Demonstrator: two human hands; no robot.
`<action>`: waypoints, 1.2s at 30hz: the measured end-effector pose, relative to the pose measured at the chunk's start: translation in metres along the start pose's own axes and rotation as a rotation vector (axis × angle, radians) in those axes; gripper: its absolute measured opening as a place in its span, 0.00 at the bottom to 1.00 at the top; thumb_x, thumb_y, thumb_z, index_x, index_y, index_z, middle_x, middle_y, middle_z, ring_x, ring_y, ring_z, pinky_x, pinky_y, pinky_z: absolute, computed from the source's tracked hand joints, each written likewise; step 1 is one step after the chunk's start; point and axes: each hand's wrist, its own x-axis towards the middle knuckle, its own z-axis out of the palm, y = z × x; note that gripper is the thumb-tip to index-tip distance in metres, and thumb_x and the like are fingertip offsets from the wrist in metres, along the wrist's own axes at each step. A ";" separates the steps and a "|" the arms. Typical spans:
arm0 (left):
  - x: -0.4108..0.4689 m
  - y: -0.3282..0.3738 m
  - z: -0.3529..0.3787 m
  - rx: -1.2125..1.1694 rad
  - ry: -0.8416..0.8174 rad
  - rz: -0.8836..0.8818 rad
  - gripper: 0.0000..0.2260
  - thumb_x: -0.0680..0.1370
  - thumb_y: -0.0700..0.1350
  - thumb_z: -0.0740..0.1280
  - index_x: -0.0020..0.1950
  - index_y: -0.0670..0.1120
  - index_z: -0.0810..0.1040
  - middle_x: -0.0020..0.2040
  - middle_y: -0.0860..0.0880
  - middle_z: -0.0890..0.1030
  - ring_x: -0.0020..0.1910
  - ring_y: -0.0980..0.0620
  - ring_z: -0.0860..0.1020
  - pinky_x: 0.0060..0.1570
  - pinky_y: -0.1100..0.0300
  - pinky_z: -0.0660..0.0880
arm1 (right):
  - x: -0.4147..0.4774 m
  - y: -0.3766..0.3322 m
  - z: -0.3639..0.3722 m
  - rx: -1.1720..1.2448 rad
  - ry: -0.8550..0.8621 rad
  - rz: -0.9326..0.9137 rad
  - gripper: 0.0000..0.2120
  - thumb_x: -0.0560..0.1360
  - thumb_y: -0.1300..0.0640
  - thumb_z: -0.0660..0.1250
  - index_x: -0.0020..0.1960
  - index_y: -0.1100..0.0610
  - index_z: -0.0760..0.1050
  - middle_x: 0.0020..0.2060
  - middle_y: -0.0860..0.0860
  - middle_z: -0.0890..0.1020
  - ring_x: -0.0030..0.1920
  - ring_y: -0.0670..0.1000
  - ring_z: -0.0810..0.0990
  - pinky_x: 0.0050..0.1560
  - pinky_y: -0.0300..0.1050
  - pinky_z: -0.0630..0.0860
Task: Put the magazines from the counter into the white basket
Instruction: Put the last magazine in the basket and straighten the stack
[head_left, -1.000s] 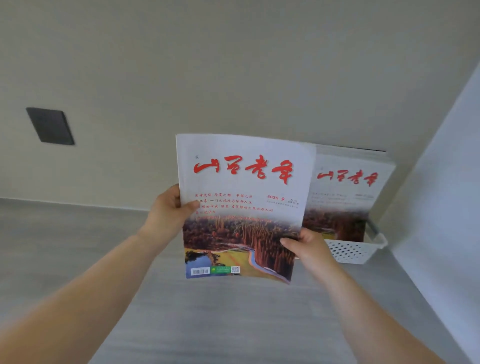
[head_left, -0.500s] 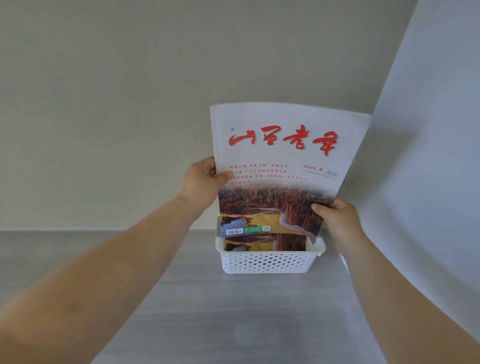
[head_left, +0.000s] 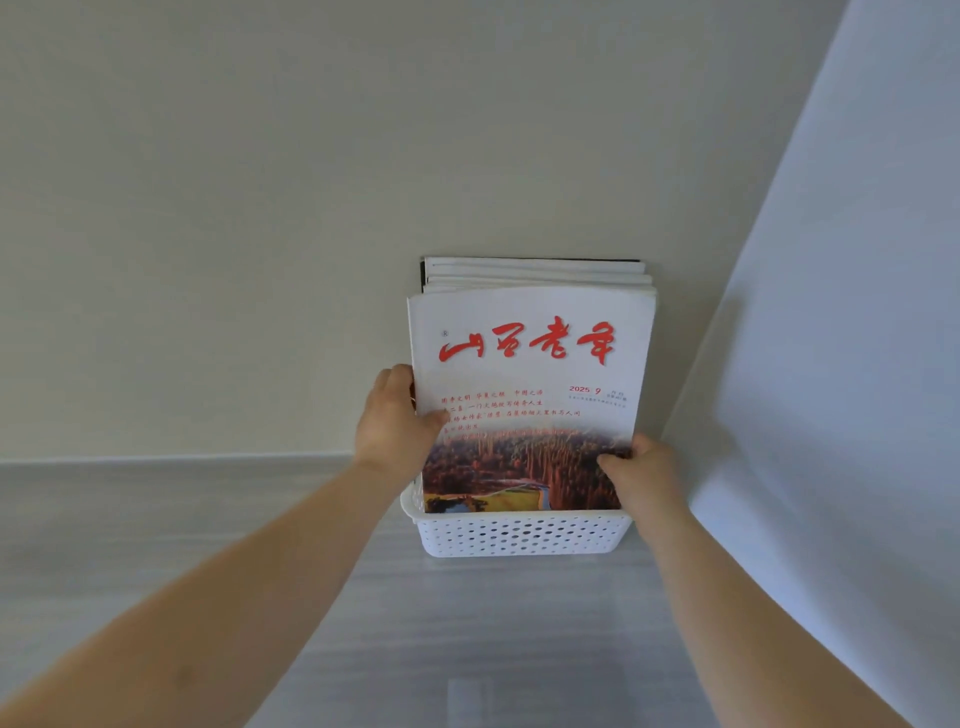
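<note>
Lowering: we now have the glossy white-covered magazine with red brush lettering and a red forest photograph (head_left: 530, 400) standing in the white perforated plastic basket (head_left: 522, 535), its lower edge hidden behind the front rim; half a second ago the bottom was only just entering, and a second ago we held it in the air at mid-frame.
Meaning for the task: we judge this magazine as good as delivered, with only the release left; no other magazine shows on the grey wood-grain counter (head_left: 208, 545) in this view.
Basket contents: behind the front copy, the top edges of more magazines (head_left: 535, 273) stand stacked upright against the pale wall (head_left: 311, 208), right of centre of the frame.
Left hand (head_left: 397, 426): we pinch the magazine's left edge, thumb on the cover, fingers behind it.
Right hand (head_left: 641, 470): we clasp the lower right edge, fingertips on the cover just above the basket rim.
Magazine relative to the grip: it stands between our two hands, upright and leaning slightly back, most of its height rising above both holds.
</note>
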 end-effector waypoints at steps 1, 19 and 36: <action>-0.001 -0.003 0.002 -0.004 0.014 -0.002 0.14 0.69 0.39 0.70 0.49 0.46 0.68 0.54 0.44 0.74 0.46 0.49 0.73 0.44 0.55 0.72 | 0.001 0.001 0.000 -0.057 0.007 -0.040 0.10 0.70 0.70 0.62 0.49 0.60 0.74 0.42 0.55 0.78 0.45 0.60 0.77 0.37 0.41 0.68; 0.005 -0.054 0.024 -0.472 -0.551 -0.406 0.22 0.61 0.30 0.72 0.53 0.40 0.74 0.46 0.44 0.81 0.44 0.47 0.80 0.42 0.59 0.76 | 0.063 0.023 -0.009 0.188 -0.444 0.230 0.18 0.68 0.68 0.68 0.55 0.57 0.71 0.49 0.52 0.79 0.48 0.50 0.78 0.52 0.45 0.74; -0.050 -0.057 -0.007 -0.002 -0.336 -0.218 0.05 0.70 0.39 0.70 0.43 0.40 0.77 0.38 0.44 0.79 0.40 0.44 0.77 0.44 0.55 0.73 | -0.069 0.032 -0.022 0.199 -0.083 0.147 0.13 0.68 0.66 0.69 0.47 0.53 0.72 0.44 0.52 0.80 0.46 0.51 0.78 0.50 0.48 0.74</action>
